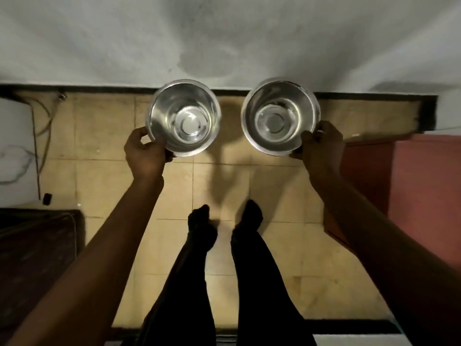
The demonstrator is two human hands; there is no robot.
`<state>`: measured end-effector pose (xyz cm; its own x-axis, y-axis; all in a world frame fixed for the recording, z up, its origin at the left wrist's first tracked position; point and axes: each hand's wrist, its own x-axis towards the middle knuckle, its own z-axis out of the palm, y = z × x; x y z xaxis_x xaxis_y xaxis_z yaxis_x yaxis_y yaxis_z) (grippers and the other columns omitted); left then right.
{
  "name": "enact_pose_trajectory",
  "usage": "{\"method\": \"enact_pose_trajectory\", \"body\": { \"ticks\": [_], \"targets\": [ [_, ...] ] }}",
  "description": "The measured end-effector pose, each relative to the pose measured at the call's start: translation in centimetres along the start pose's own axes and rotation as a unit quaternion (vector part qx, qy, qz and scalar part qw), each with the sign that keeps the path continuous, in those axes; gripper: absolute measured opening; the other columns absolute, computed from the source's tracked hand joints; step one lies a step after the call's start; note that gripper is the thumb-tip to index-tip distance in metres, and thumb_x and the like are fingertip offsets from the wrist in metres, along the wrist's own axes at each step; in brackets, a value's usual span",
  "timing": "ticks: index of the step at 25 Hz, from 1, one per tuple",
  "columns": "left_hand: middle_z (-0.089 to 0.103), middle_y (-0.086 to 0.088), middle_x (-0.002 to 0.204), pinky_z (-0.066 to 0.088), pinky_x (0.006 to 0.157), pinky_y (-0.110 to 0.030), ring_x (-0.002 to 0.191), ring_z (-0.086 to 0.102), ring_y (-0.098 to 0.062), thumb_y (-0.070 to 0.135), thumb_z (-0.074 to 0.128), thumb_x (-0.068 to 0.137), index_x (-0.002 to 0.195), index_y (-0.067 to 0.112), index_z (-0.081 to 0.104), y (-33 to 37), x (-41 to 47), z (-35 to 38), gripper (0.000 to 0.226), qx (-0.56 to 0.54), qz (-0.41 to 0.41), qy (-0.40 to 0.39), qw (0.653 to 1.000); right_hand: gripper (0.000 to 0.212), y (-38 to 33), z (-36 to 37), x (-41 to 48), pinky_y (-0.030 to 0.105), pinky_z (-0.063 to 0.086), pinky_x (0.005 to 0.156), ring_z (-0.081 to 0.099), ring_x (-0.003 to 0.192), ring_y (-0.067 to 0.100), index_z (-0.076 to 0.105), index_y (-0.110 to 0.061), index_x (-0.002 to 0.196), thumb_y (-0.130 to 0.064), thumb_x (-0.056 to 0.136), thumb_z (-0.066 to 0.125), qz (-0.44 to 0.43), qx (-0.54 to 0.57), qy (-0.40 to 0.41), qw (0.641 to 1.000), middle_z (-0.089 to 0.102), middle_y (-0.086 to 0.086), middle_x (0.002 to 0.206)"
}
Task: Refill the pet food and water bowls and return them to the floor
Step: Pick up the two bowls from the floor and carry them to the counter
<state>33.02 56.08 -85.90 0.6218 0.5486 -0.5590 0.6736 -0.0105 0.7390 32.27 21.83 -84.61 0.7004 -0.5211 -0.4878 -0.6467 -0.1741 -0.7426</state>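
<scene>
Left hand (143,152) clamps the near rim of the left bowl (183,117), held over the tiled floor (104,171) near the wall (224,33). Right hand (320,146) grips the right bowl (279,116) likewise. Both bowls look empty, so filling seems not yet done. Next, I judge, comes carrying them level to food and water.

Two steel bowls (183,118) (279,116) (shiny, empty-looking) held upright, side by side, above the floor.
</scene>
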Motion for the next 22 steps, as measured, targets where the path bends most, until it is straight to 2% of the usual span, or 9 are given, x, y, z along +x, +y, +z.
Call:
{"method": "enact_pose_trajectory", "body": {
  "ticks": [2,4,6,7,9,11,15,18,22],
  "targets": [
    [0.074,-0.008,0.067,0.056,0.049,-0.028,0.047,0.068,-0.015,0.015,0.075,0.084,0.121,0.01,0.067,4.2,-2.9,-1.9,0.038,0.001,0.05,-0.031,0.998,0.021,-3.2,-3.4,-4.1,0.036,0.067,0.057,0.08,0.076,0.022,0.068,-0.009,0.116,-0.002,0.098,0.063,-0.011,0.022,0.016,1.0,0.076,0.012,0.1],
    [0.074,-0.003,0.06,0.057,0.049,-0.028,0.044,0.066,-0.017,0.018,0.074,0.078,0.106,0.019,0.072,10.2,-7.2,-3.4,0.029,-0.016,0.096,-0.091,0.991,0.021,-6.9,-8.4,-9.3,0.035,0.066,0.056,0.081,0.076,0.025,0.071,-0.004,0.117,-0.002,0.097,0.064,-0.038,0.049,0.059,0.996,0.077,0.014,0.099],
    [0.073,-0.003,0.058,0.058,0.051,-0.03,0.042,0.064,-0.018,0.012,0.07,0.078,0.1,0.021,0.075,15.6,-11.3,-4.2,0.023,-0.021,0.139,-0.166,0.976,0.016,-9.9,-12.9,-14.9,0.029,0.063,0.051,0.081,0.069,0.018,0.073,-0.003,0.11,-0.003,0.097,0.064,-0.059,0.074,0.114,0.989,0.08,0.012,0.092],
    [0.072,-0.004,0.056,0.058,0.052,-0.03,0.041,0.062,-0.018,0.008,0.069,0.081,0.103,0.018,0.075,17.7,-13.7,-4.4,0.024,-0.017,0.158,-0.201,0.967,0.011,-10.8,-15.0,-17.9,0.024,0.059,0.046,0.078,0.061,0.011,0.074,-0.006,0.102,-0.003,0.097,0.065,-0.068,0.075,0.142,0.985,0.08,0.004,0.081],
    [0.071,-0.008,0.059,0.058,0.051,-0.029,0.039,0.061,-0.017,0.002,0.066,0.086,0.114,0.011,0.074,21.1,-17.8,-4.6,0.03,-0.003,0.199,-0.261,0.945,0.018,-11.7,-18.2,-23.4,0.016,0.053,0.041,0.073,0.049,0.003,0.071,-0.019,0.089,-0.004,0.098,0.066,-0.067,0.085,0.193,0.975,0.077,-0.011,0.065],
    [0.069,-0.018,0.067,0.06,0.05,-0.028,0.041,0.061,-0.016,-0.001,0.064,0.088,0.114,0.014,0.074,23.2,-22.2,-4.8,0.032,0.006,0.24,-0.314,0.918,0.018,-10.8,-21.2,-28.9,0.017,0.054,0.042,0.074,0.048,0.007,0.072,-0.02,0.093,-0.005,0.1,0.065,-0.036,0.125,0.243,0.961,0.077,-0.009,0.064],
    [0.066,-0.028,0.078,0.061,0.05,-0.026,0.044,0.061,-0.015,-0.002,0.066,0.089,0.101,0.027,0.076,24.0,-31.7,-4.4,0.033,0.037,0.302,-0.448,0.841,0.013,-5.1,-26.3,-42.0,0.028,0.062,0.047,0.08,0.06,0.018,0.076,-0.015,0.106,-0.01,0.099,0.067,0.028,0.187,0.359,0.914,0.081,-0.003,0.076],
    [0.065,-0.031,0.078,0.061,0.056,-0.031,0.043,0.06,-0.017,-0.001,0.067,0.088,0.113,0.015,0.077,21.5,-38.5,-3.9,0.031,0.095,0.323,-0.542,0.77,0.015,-0.5,-27.7,-51.9,0.029,0.063,0.05,0.081,0.064,0.02,0.078,-0.016,0.107,-0.011,0.098,0.067,0.057,0.231,0.434,0.869,0.083,-0.003,0.081],
    [0.061,-0.027,0.076,0.054,0.045,-0.021,0.038,0.056,-0.013,-0.007,0.066,0.089,0.118,0.006,0.074,14.5,-50.0,-4.8,0.032,0.155,0.33,-0.65,0.667,0.015,6.9,-27.9,-66.2,0.031,0.063,0.05,0.081,0.064,0.025,0.077,-0.016,0.103,-0.008,0.097,0.065,0.131,0.281,0.537,0.784,0.082,0.003,0.076]
  ]
}}
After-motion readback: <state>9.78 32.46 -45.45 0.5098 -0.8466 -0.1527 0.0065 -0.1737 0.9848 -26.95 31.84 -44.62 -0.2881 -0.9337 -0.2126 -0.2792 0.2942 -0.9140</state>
